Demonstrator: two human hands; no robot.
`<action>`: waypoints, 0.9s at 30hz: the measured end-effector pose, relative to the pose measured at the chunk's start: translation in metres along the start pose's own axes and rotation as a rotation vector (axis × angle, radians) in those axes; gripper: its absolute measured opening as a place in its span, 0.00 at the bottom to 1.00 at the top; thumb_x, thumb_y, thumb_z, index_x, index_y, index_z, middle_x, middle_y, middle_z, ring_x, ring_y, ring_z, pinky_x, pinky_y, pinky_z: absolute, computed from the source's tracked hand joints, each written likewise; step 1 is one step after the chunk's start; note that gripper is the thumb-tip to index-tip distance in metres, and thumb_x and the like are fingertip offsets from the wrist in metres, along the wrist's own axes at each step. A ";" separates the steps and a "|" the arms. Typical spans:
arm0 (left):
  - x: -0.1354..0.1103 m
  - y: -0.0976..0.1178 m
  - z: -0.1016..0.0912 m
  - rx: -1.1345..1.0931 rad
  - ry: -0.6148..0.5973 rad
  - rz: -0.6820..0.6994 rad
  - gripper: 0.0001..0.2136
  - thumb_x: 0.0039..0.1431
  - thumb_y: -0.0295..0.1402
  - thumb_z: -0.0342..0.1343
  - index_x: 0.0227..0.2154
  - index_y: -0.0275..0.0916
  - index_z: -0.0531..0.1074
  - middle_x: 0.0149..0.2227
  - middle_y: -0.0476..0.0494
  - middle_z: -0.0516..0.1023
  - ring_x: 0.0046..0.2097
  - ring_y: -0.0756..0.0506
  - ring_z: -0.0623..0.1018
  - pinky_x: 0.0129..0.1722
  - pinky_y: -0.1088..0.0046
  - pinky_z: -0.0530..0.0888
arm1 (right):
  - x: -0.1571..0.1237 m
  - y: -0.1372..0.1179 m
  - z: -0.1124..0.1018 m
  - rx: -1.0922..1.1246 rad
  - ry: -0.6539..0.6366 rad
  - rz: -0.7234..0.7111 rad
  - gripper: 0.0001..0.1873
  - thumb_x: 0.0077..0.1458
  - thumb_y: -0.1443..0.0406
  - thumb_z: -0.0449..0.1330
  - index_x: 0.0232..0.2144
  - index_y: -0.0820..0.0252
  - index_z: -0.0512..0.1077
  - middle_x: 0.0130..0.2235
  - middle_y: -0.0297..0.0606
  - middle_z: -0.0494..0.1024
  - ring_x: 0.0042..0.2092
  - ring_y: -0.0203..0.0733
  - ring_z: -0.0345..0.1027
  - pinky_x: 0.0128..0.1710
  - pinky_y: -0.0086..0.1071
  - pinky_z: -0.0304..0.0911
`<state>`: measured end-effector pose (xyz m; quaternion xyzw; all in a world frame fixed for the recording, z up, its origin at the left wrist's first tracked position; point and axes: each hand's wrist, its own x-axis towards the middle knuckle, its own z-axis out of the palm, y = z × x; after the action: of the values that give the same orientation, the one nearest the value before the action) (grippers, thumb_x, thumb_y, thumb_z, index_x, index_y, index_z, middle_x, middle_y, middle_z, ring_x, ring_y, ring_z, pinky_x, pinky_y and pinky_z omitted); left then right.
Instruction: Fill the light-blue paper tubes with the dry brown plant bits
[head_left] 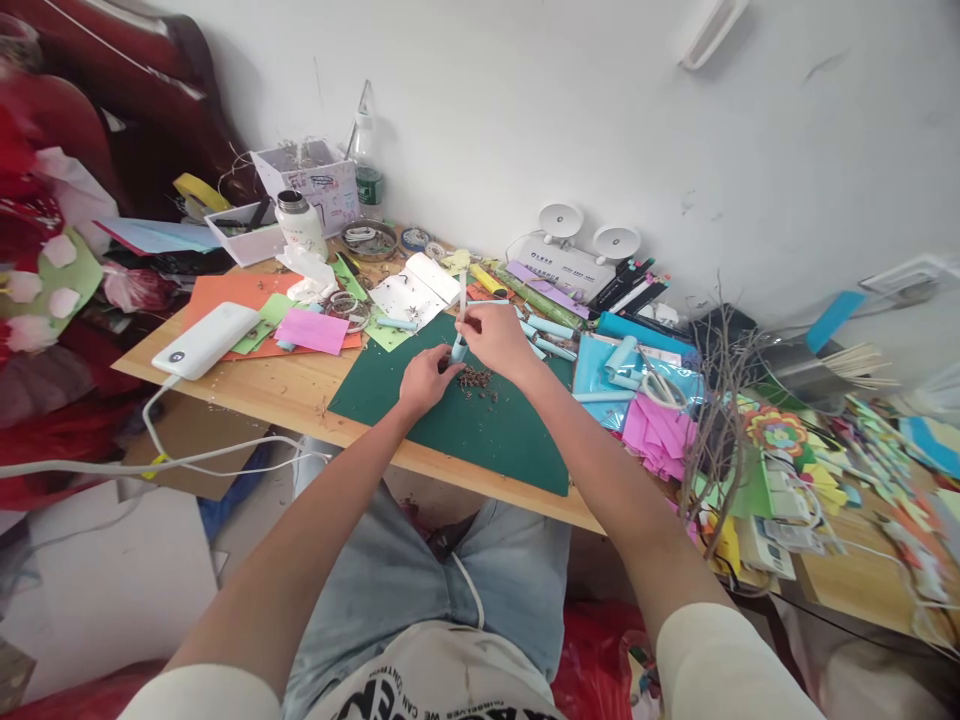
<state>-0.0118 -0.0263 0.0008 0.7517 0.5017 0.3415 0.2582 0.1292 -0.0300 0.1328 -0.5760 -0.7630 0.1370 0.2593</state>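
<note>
My left hand (429, 380) is closed around a short light-blue paper tube (458, 351), which stands upright over the green cutting mat (382, 385). Above it, my right hand (495, 335) grips a thin pale stick (463, 290), its lower end at the tube's mouth. Whether the stick's tip is inside the tube I cannot tell. Beside the tube, a small heap of brown crumbly bits (476, 378) lies on the mat. More rolled light-blue paper tubes (555, 348) lie just behind my right hand.
A white power bank (206, 340) with a cable sits at the table's left. Behind are an open white bottle (301, 225), a plastic bottle (367, 170) and a white router (566, 262). Dry twigs (720, 400), pink paper (658, 437) and coloured scraps crowd the right side.
</note>
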 end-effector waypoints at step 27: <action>0.000 0.000 0.000 0.004 -0.007 0.010 0.09 0.58 0.42 0.57 0.35 0.43 0.72 0.33 0.46 0.78 0.36 0.45 0.74 0.34 0.72 0.67 | -0.015 0.010 -0.002 -0.101 0.042 -0.046 0.13 0.58 0.69 0.52 0.29 0.60 0.76 0.32 0.41 0.79 0.36 0.46 0.70 0.41 0.37 0.60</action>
<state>-0.0120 -0.0266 0.0006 0.7559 0.4976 0.3391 0.2568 0.1415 -0.0416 0.1259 -0.5733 -0.7765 0.0802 0.2489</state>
